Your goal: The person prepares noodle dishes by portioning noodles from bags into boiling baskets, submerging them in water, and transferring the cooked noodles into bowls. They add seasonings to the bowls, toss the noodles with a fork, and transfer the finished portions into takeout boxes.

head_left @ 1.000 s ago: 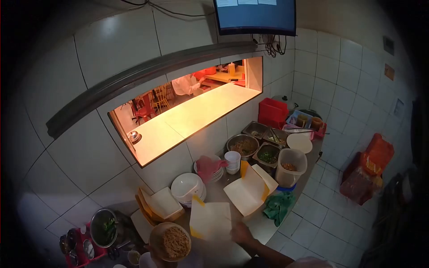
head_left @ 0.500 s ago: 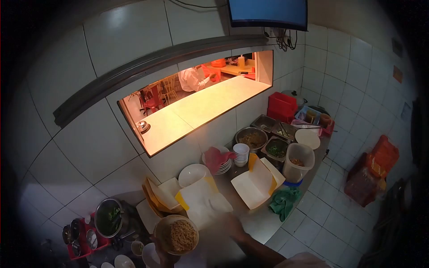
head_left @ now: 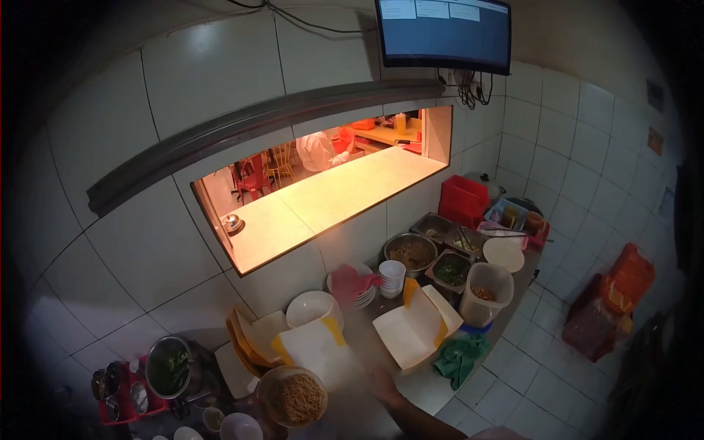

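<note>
Left hand: here at the near edge, the left hand [head_left: 273, 424] is clamped on the side of a bowl [head_left: 271, 383], most of its fingers hidden; the bowl tips toward the wearer, which seems to keep its mouth in view.
Noodles: the brown noodles [head_left: 302, 400] sit right in that grip, heaped toward the bowl's right side (noodles by the look of the strands).
Right hand: across from the bowl, the right hand [head_left: 381, 383] is a dark blur over the counter; whether its fingers are spread or pinching something, I cannot tell.
Nearest carton: between the two hands and just ahead of them lies an open carton [head_left: 312, 352], pale inside, yellow at its edges, probably put there to be within reach of both.
Folded cartons: ahead-left of the bowl, more cartons [head_left: 253, 334] lean together, perhaps nested to save room.
Metal pot: well left of the bowl grip, a metal pot [head_left: 170, 367] holds something green.
Second carton: ahead-right of the right hand, another open carton [head_left: 409, 331] has its flaps raised, beside a crumpled green cloth [head_left: 460, 359].
Crockery: farther ahead of both hands, white bowls [head_left: 312, 308], stacked plates [head_left: 364, 296] under a pink cloth [head_left: 352, 281], and small bowls [head_left: 391, 279] stand piled toward the wall, likely to spare counter space.
Food pans: beyond the second carton, metal pans [head_left: 449, 270] cluster beside a clear tub [head_left: 488, 293].
Hatch: farthest from the grip, a lit ledge [head_left: 345, 202] carries a bell [head_left: 233, 224], with a person [head_left: 317, 150] in pale clothing beyond.
</note>
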